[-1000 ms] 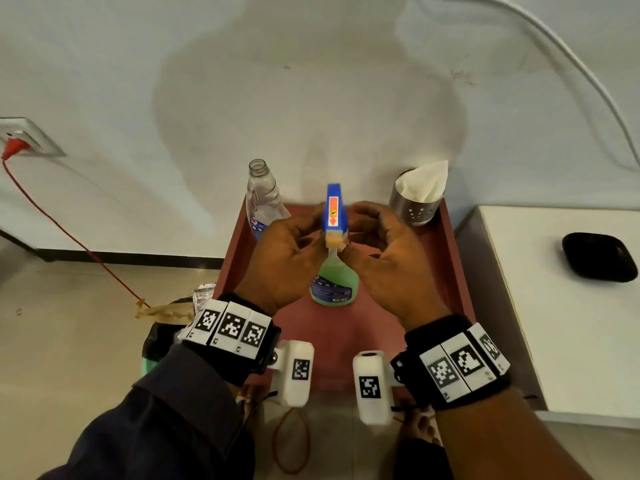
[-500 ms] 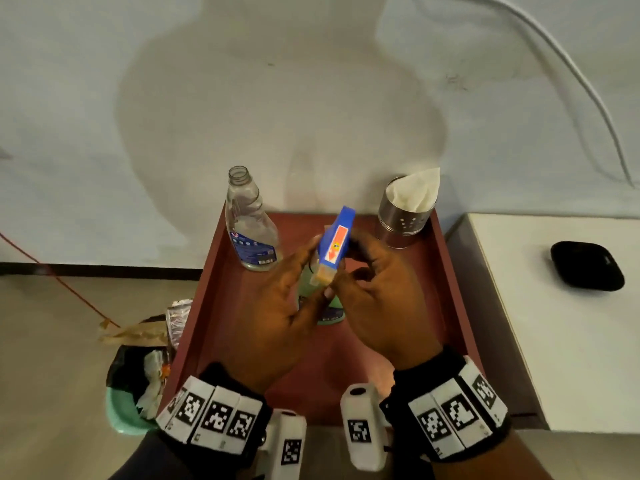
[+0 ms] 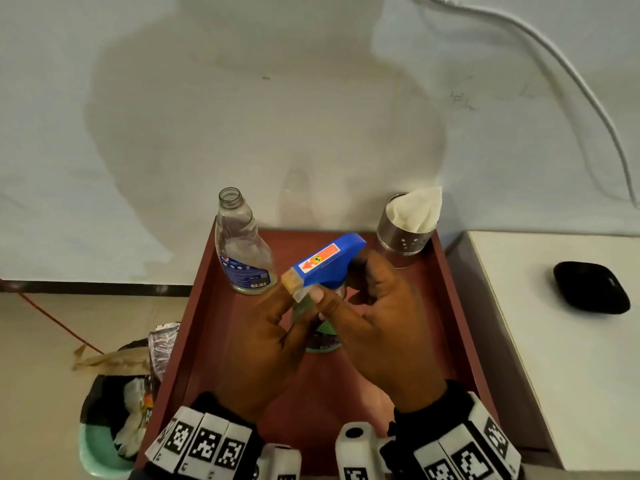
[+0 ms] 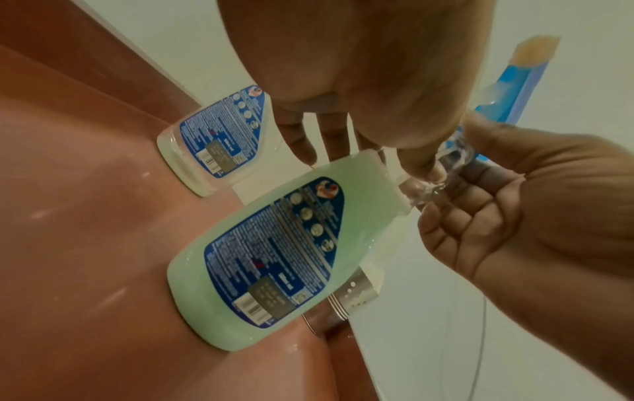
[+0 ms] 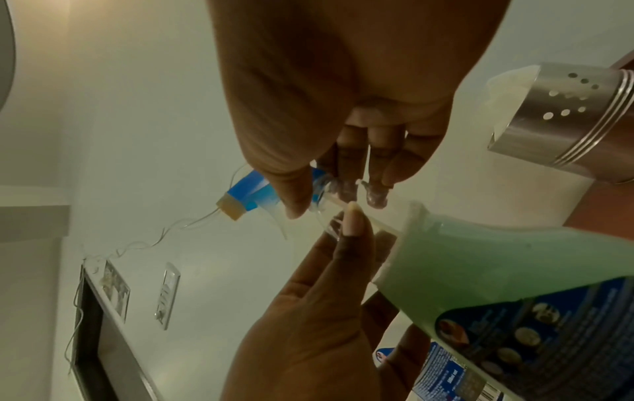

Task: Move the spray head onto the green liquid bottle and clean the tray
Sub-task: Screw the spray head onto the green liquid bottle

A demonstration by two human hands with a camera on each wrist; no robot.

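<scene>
The green liquid bottle (image 4: pixel 274 249) stands upright in the middle of the red-brown tray (image 3: pixel 207 341); my hands hide most of it in the head view. On its neck sits the blue spray head (image 3: pixel 325 263), nozzle pointing left and toward me. My left hand (image 3: pixel 294 313) grips the bottle's neck, thumb against the clear collar (image 5: pixel 329 214). My right hand (image 3: pixel 346 289) curls its fingers round the spray head's collar from the right. The dip tube is hidden.
An empty clear bottle (image 3: pixel 242 247) stands at the tray's back left. A steel cup holding a tissue (image 3: pixel 405 233) is at the back right. To the right is a white table (image 3: pixel 554 341) with a black object (image 3: pixel 590 287). A bin of rubbish (image 3: pixel 114 420) sits on the floor left.
The spray head has turned on the bottle's neck, its nozzle swinging from toward me round to my left. Both hands have stayed at the neck and collar.
</scene>
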